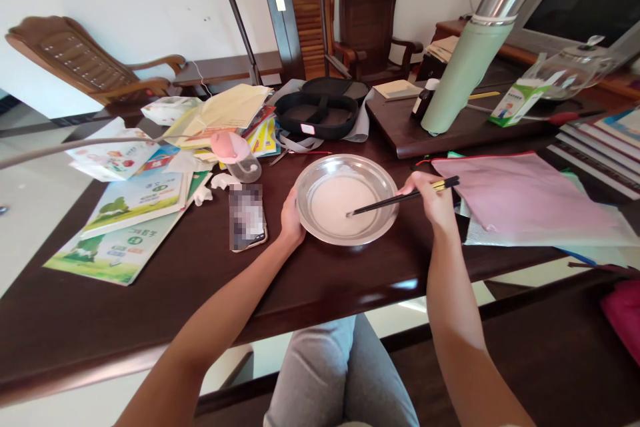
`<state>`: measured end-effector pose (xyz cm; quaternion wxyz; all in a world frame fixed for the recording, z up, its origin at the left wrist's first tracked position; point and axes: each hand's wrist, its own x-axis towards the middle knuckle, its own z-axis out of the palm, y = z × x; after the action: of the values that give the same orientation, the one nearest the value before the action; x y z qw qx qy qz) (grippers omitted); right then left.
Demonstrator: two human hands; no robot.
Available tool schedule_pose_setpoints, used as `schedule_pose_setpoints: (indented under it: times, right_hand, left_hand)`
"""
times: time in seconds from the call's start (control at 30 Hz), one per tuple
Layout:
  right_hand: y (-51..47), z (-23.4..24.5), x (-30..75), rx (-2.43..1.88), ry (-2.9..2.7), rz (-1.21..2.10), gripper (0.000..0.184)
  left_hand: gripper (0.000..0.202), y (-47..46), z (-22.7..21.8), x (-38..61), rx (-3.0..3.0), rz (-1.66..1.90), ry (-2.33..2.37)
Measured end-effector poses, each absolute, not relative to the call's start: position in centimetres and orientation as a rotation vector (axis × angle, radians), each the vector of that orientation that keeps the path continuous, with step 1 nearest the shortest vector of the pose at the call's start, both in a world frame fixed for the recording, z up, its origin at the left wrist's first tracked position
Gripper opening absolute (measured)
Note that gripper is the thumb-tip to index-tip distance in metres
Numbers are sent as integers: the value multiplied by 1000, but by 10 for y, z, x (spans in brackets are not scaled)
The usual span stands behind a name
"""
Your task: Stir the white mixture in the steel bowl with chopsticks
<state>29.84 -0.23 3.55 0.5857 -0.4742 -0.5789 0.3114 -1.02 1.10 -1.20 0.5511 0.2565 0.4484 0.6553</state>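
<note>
A round metal bowl (385,175) rests on the dark wooden table, with a whitish substance (333,203) in its bottom. My left hand (291,219) grips the bowl's left rim, its fingers partly hidden behind the wall. In my right hand (431,197) is a pair of black chopsticks (385,202) with gold-coloured upper ends. Their tips dip into the whitish substance near the bowl's middle. Left of the bowl lies a phone (249,217), its screen blurred out.
Workbooks (135,203), crumpled tissue (223,181) and a pink-lidded cup (240,157) are on the left. Behind the bowl sits an open black case (316,113). To the right are a pink pouch (525,190), a tall green thermos (465,67) and stacked books (600,150).
</note>
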Motion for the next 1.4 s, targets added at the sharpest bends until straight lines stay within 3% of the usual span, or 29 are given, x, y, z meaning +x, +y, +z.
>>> schedule_pose_setpoints:
  times: [0.1, 0.27, 0.43, 0.57, 0.67, 0.83, 1.03, 1.27, 1.4]
  right_hand:
    - [-3, 37, 289, -1083, -1546, 803, 64]
    - [2, 34, 297, -1154, -1479, 633, 58]
    - [-2, 36, 306, -1106, -1327, 669, 69]
    - [-4, 40, 292, -1085, -1581, 798, 64]
    - [0, 38, 290, -1106, -1593, 719, 65]
    - [0, 35, 304, -1146, -1320, 613, 69]
    - [-4, 37, 292, -1073, -1558, 813, 65]
    - [3, 31, 304, -1130, -1347, 606, 67]
    - [-2, 36, 304, -1083, -1375, 714, 69]
  left_hand:
    - [34, 11, -12, -11, 613, 1551, 1063]
    - [36, 11, -11, -11, 620, 1546, 1071]
    - [34, 10, -11, -10, 608, 1546, 1070]
    - [28, 10, -10, -10, 590, 1554, 1054]
    - [26, 11, -10, -10, 574, 1558, 1057]
    - [31, 10, -10, -11, 608, 1547, 1050]
    - [38, 12, -14, -12, 594, 1550, 1064]
    - [39, 14, -16, -12, 588, 1559, 1060]
    - [39, 13, -15, -10, 585, 1562, 1069]
